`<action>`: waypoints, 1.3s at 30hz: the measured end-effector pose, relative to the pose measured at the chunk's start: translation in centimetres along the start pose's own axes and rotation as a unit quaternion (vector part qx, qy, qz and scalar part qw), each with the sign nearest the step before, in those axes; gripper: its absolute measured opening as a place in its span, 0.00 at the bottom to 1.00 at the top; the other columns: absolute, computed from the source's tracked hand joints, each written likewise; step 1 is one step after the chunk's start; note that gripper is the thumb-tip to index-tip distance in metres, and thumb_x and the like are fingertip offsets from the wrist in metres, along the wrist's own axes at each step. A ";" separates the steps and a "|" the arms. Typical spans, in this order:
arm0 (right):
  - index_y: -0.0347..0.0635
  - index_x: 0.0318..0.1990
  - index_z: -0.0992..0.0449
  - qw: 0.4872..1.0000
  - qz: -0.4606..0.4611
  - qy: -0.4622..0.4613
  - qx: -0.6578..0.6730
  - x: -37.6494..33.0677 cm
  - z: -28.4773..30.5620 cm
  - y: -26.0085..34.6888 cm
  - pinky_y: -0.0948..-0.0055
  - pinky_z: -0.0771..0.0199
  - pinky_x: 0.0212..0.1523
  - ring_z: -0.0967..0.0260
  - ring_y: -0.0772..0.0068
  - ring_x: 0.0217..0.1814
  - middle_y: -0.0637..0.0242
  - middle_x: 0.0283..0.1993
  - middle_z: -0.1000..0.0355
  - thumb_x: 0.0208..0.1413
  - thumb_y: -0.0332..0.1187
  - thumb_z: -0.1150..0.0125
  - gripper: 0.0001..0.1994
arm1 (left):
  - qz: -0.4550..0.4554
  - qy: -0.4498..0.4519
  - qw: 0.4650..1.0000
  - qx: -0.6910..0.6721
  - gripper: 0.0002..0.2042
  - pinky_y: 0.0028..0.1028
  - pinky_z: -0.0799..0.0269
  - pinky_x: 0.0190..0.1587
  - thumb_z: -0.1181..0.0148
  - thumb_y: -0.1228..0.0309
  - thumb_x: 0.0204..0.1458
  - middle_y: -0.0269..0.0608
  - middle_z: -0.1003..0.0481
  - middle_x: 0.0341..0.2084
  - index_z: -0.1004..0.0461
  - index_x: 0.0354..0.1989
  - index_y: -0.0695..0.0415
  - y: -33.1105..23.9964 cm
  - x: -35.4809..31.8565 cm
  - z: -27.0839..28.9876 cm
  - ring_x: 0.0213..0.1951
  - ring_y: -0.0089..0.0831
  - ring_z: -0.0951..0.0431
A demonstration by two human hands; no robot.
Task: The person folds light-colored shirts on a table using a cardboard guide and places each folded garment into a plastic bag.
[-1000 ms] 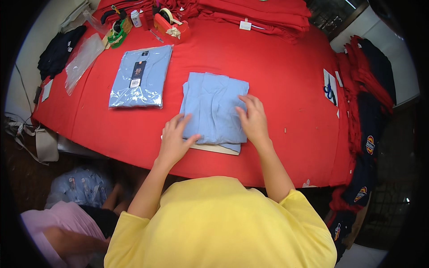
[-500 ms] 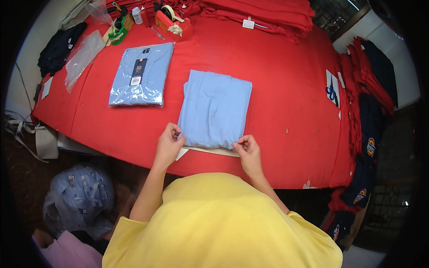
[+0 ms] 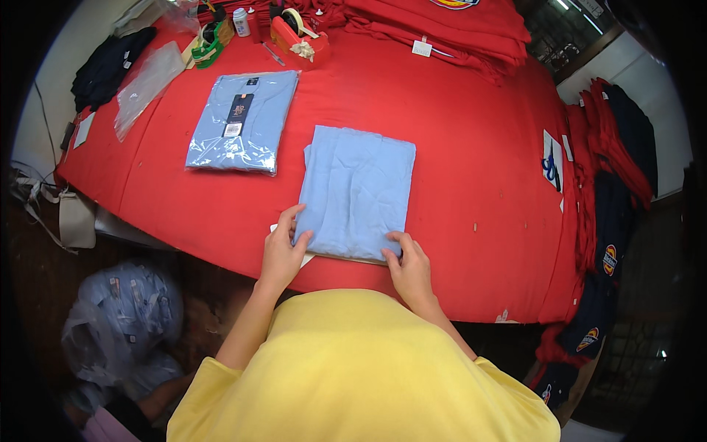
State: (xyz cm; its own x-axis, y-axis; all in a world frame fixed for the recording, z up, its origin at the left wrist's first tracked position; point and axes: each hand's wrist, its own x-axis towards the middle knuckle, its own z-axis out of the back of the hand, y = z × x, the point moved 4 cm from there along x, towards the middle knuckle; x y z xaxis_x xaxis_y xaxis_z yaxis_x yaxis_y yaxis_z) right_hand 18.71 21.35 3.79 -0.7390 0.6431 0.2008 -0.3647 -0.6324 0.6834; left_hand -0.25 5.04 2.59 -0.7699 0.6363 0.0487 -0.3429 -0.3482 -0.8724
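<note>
A folded light blue garment (image 3: 357, 191) lies flat on the red-covered table (image 3: 471, 272) in front of me, with a thin pale board edge showing under its near side. My left hand (image 3: 282, 250) touches its near left corner, thumb and fingers apart. At the near right corner rests my right hand (image 3: 410, 271), its thumb and index finger also spread, touching the cloth. Just left of the garment, a small white card edge (image 3: 307, 260) shows by my left hand. Farther left lies a light blue folded garment in a clear bag (image 3: 269, 125), with a dark hang tag (image 3: 238, 114) on it.
At the back stand a red tape dispenser (image 3: 298, 43), a green tape dispenser (image 3: 212, 46) and a white bottle (image 3: 241, 22). Red garments (image 3: 471, 37) are stacked behind. Blue-handled scissors (image 3: 549, 166) lie at right. On the floor, left, sits a plastic bag of blue garments (image 3: 132, 309).
Both hands have loosened from pinching the garment's near corners, and their thumbs and fingers now stand apart. The garment's far edge looks straighter. The whole view has shifted slightly.
</note>
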 end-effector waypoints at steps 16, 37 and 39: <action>0.39 0.42 0.24 0.975 0.164 -0.063 -0.136 6.3 0.7 4.4 0.59 0.32 0.39 0.32 0.53 0.39 0.56 0.36 0.30 0.54 0.35 0.37 0.12 | -0.348 0.113 0.899 0.242 0.22 0.57 0.52 0.66 0.35 0.66 0.47 0.27 0.33 0.60 0.25 0.54 0.44 -1.9 -3.4 -4.4 0.64 0.41 0.40; 0.39 0.57 0.31 0.929 0.209 -0.141 -0.271 16.4 -7.0 -1.3 0.48 0.44 0.61 0.37 0.55 0.59 0.55 0.51 0.30 0.58 0.34 0.44 0.20 | -0.342 0.077 0.925 0.145 0.06 0.62 0.54 0.66 0.35 0.73 0.43 0.29 0.28 0.35 0.22 0.30 0.50 -0.7 -3.1 -4.6 0.52 0.36 0.31; 0.39 0.55 0.30 0.939 0.193 -0.156 -0.237 15.4 -6.6 -1.3 0.50 0.43 0.60 0.37 0.55 0.57 0.55 0.49 0.30 0.56 0.30 0.43 0.18 | -0.349 0.069 0.921 0.159 0.07 0.61 0.53 0.66 0.34 0.72 0.43 0.31 0.28 0.36 0.22 0.32 0.51 -1.0 -3.5 -4.5 0.52 0.36 0.31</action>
State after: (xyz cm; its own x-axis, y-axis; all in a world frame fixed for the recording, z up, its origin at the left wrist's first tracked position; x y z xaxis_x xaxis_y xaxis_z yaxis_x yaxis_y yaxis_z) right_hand 4.03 29.24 1.40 -0.6926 0.3745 0.6165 -0.3697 -0.9182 0.1425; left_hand 5.18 6.29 1.05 -0.2333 0.8556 0.4621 -0.8854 0.0095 -0.4646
